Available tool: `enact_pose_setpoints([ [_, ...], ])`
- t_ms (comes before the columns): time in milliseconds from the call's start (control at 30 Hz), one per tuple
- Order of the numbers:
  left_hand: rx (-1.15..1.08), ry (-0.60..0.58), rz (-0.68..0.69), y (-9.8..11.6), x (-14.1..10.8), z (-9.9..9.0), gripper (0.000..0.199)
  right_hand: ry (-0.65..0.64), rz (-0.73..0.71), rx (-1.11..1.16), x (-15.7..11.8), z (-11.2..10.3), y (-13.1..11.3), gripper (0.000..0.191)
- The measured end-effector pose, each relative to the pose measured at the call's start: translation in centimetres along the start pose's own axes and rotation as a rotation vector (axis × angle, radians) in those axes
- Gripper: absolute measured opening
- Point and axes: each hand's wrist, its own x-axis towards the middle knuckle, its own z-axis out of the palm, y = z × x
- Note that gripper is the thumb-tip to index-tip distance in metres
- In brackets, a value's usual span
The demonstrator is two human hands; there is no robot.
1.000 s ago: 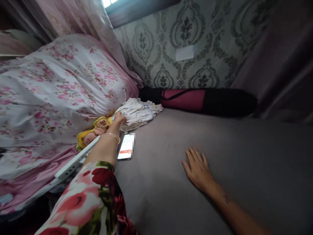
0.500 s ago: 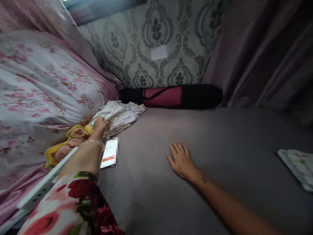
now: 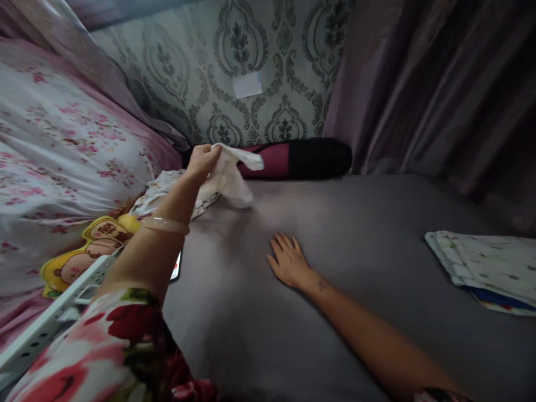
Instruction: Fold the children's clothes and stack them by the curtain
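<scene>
My left hand [image 3: 204, 161] is closed on the top edge of a white cloth garment [image 3: 231, 177], whose exact kind I cannot make out. The cloth hangs from my fingers over the grey bed sheet [image 3: 335, 234]. Behind my left forearm lies a pile of light clothes [image 3: 158, 190], partly hidden. My right hand [image 3: 288, 261] rests flat on the sheet, fingers spread, holding nothing. A phone [image 3: 176, 267] lies beside my left forearm, mostly covered by it.
Folded cloths [image 3: 489, 259] lie stacked at the right. A black and maroon long bag [image 3: 318, 158] lies along the patterned wall. At the left are a yellow cartoon cushion [image 3: 71, 265], a white plastic basket [image 3: 46, 329] and a floral curtain [image 3: 84, 128].
My left hand has lifted the white garment off the pile, up and to the right. My right hand stays flat on the sheet. The view has turned right, showing more of the folded stack.
</scene>
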Motion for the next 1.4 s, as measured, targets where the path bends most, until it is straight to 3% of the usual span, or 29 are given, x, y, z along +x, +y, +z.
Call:
enact_pose_setpoints([
  [167,-0.500,-0.061,-0.062,5.7,-1.5,3.5,0.023,0.039,-0.001,0.097,0.1,0.0,0.6,0.049],
  [333,-0.689,-0.166,-0.090,9.5,-3.7,6.0,0.016,0.290,0.181,0.408,1.1,-0.7,1.3,0.056],
  [500,-0.767,-0.193,-0.013,11.8,-6.4,7.8,0.024,0.640,0.328,0.570,1.7,-2.8,1.4,0.044],
  [667,-0.862,-0.091,0.066,12.8,-8.3,9.0,0.039,0.744,0.387,0.548,1.8,-3.7,1.7,0.044],
  [867,-0.895,-0.047,0.157,13.0,-10.5,7.5,0.042,0.684,0.448,0.593,2.0,-3.9,2.3,0.030],
  [1000,-0.891,-0.094,0.234,12.8,-12.1,6.1,0.022,0.676,0.353,0.600,2.1,-3.8,1.0,0.065],
  [1100,-0.864,-0.191,0.314,12.6,-13.6,5.2,0.024,0.675,0.337,0.592,2.2,-3.4,0.4,0.081],
  [1233,-0.837,-0.301,0.380,12.1,-15.4,3.9,0.033,0.710,0.419,0.658,2.4,-3.4,1.4,0.066],
  [1400,-0.781,-0.192,0.331,10.2,-15.2,2.5,0.020,0.704,0.504,0.743,2.6,-5.0,5.2,0.036],
])
